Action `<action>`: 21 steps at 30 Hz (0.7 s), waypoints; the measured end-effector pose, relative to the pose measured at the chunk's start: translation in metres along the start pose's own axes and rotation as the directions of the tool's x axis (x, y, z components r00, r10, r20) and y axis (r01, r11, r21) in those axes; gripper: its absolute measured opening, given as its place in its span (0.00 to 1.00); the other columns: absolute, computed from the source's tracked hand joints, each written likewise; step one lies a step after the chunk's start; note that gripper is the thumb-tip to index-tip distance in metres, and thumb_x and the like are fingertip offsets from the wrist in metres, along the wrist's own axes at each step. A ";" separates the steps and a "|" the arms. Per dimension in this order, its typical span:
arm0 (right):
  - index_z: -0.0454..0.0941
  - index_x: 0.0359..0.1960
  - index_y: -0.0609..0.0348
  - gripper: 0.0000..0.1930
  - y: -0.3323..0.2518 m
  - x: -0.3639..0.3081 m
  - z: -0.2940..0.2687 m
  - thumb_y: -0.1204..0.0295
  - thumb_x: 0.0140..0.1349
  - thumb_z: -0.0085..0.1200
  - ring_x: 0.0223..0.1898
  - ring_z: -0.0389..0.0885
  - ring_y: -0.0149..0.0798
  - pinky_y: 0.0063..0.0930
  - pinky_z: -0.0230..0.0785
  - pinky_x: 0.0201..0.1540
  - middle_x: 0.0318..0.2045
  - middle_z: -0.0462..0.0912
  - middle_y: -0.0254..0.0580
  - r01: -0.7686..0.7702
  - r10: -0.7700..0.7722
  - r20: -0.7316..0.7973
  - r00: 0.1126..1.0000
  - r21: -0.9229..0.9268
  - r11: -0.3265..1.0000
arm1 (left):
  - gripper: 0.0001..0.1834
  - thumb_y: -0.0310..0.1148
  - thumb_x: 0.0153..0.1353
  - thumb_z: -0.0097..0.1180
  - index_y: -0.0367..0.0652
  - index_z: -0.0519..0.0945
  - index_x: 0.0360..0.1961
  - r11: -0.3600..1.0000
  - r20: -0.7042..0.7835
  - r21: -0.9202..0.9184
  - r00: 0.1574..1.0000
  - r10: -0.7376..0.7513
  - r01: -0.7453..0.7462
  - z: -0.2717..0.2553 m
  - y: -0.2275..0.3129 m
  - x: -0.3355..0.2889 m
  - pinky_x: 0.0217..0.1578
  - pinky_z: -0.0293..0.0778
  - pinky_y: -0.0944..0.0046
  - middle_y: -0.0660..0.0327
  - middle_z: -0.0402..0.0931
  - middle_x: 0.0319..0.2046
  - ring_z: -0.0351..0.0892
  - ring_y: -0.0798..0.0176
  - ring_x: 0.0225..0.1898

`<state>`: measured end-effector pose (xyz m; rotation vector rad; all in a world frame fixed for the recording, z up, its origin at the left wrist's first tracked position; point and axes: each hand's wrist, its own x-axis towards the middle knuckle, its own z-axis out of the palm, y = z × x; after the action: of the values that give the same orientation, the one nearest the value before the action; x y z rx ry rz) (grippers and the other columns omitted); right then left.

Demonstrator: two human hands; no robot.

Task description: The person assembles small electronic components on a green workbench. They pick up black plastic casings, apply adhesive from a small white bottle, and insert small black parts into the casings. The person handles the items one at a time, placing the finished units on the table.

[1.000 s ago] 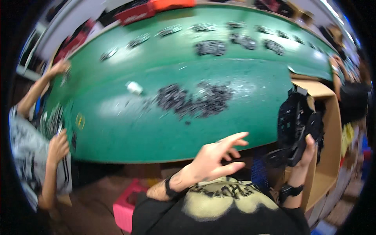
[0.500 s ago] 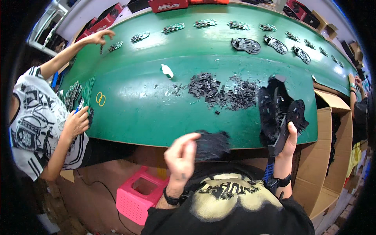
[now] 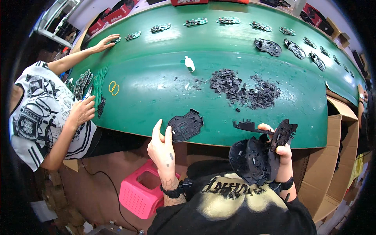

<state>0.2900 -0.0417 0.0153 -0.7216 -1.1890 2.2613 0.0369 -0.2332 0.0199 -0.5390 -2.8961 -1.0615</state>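
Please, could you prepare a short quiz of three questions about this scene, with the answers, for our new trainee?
1. Multiple choice: which of the camera wearer's hands holds several black plastic parts? A) left B) right C) both
2. True or false: in the picture, the white bottle is left of the heaped black pieces.
3. What lies on the green table nearest the wearer's left hand?

Key: 1: B, the right hand. 2: true. 3: a flat black shell.

dark capital letters (image 3: 231, 189) cross the front of a black shirt (image 3: 184, 219); pale lettering marks a red box (image 3: 192, 2) at the table's (image 3: 145, 98) far edge.
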 end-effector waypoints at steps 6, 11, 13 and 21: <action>0.65 0.56 0.78 0.47 0.003 -0.004 0.009 0.54 0.36 0.63 0.54 0.73 0.43 0.35 0.67 0.58 0.56 0.70 0.54 -0.088 0.087 0.015 0.996 0.150 0.985 | 0.16 0.27 0.51 0.60 0.49 0.83 0.43 0.760 0.105 0.005 0.756 0.646 -0.650 0.002 0.011 -0.010 0.65 0.52 0.45 0.59 0.77 0.45 0.70 0.53 0.56; 0.67 0.54 0.77 0.45 0.003 -0.007 0.011 0.54 0.36 0.63 0.53 0.73 0.43 0.34 0.65 0.58 0.55 0.71 0.55 -0.072 0.075 -0.019 0.997 0.122 0.990 | 0.20 0.32 0.57 0.56 0.48 0.79 0.52 0.803 0.108 0.053 0.803 0.586 -0.593 0.023 -0.002 -0.003 0.62 0.53 0.47 0.53 0.68 0.58 0.64 0.48 0.61; 0.69 0.53 0.76 0.44 0.001 -0.008 0.011 0.53 0.35 0.62 0.54 0.72 0.43 0.33 0.61 0.60 0.55 0.72 0.56 -0.087 0.087 -0.003 0.996 0.075 0.993 | 0.20 0.32 0.57 0.56 0.48 0.79 0.52 0.840 0.021 0.096 0.845 0.535 -0.534 0.025 0.009 -0.005 0.62 0.52 0.49 0.51 0.67 0.59 0.62 0.47 0.61; 0.70 0.54 0.74 0.43 0.014 -0.015 0.012 0.57 0.36 0.65 0.43 0.76 0.32 0.21 0.67 0.49 0.48 0.77 0.43 -0.310 0.286 0.212 0.935 0.095 0.946 | 0.33 0.15 0.49 0.62 0.35 0.66 0.58 0.426 0.484 -0.871 0.572 0.662 0.244 0.032 0.048 -0.047 0.56 0.69 0.56 0.51 0.77 0.47 0.76 0.56 0.53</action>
<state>0.2914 -0.0653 0.0122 -0.6811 -1.0672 2.6881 0.0998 -0.1938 0.0195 -1.8539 -2.1232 -2.9187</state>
